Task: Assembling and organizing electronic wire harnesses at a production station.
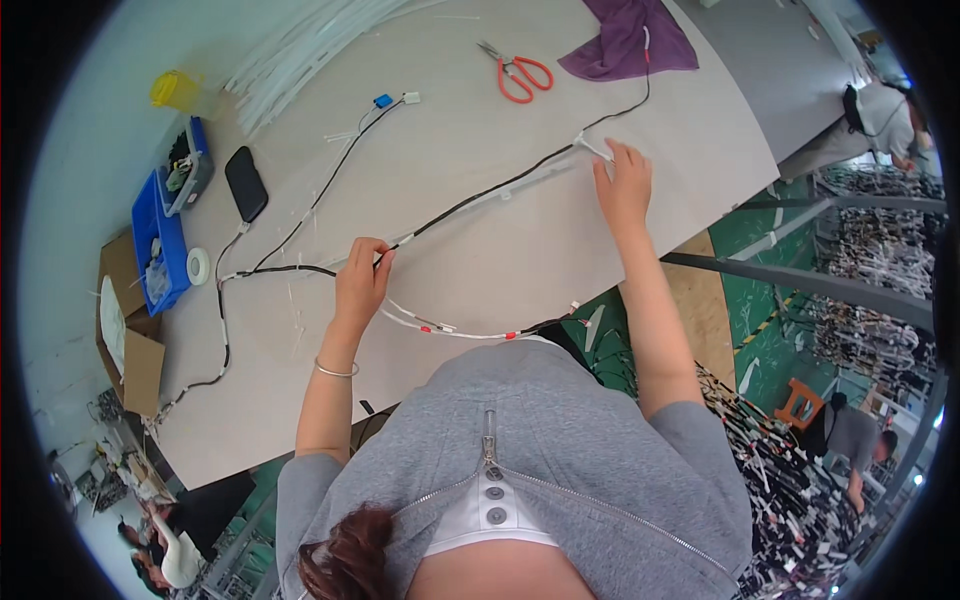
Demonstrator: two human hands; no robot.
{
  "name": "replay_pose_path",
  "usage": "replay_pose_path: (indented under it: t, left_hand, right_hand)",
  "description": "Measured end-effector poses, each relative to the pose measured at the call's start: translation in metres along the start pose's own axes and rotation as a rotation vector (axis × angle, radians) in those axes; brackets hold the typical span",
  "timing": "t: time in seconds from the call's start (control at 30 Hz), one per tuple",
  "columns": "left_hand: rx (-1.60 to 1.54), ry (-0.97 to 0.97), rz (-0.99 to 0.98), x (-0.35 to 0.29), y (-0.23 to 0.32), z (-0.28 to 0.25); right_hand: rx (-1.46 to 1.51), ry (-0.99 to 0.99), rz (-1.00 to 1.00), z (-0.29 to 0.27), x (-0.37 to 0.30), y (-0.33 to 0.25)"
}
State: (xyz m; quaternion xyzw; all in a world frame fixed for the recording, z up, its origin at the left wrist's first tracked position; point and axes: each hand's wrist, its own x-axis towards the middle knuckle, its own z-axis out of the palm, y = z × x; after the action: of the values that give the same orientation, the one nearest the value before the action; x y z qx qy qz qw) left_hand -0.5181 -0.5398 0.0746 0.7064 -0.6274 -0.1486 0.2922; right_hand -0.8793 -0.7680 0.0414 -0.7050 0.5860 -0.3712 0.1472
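A long black wire harness (487,193) with several branches stretches across the table. My left hand (362,278) is closed around it near the middle, where a white-sleeved branch (470,333) with red marks curves off toward my body. Farther right, my right hand (625,188) pinches the tail of a white cable tie (592,148) that sits on the harness. Beyond that tie the harness runs up to a white end piece lying on a purple cloth (610,50). Another branch ends in a blue connector (382,101) and a white connector (412,98).
Red-handled scissors (517,76) lie at the far side of the table (440,140). On the left are a black phone (246,184), a blue bin (160,245), a tape roll (198,265) and a cardboard box (140,365). White strips (290,60) lie at the back. Other people work nearby.
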Motion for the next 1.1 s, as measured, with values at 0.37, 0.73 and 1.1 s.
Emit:
replay_pose_path:
  t: [0.37, 0.73, 1.1]
  left_hand:
    - [-0.124, -0.421, -0.043, 0.103, 0.032, 0.046]
    - [-0.124, -0.761, -0.033, 0.123, 0.031, 0.049]
    - [-0.630, -0.767, -0.368, 0.214, 0.128, 0.166]
  right_hand:
    - [0.112, -0.421, -0.061, -0.016, 0.039, 0.008]
    - [0.320, -0.422, 0.070, -0.038, 0.022, 0.022]
    - [0.522, -0.396, 0.317, -0.013, 0.002, 0.010]
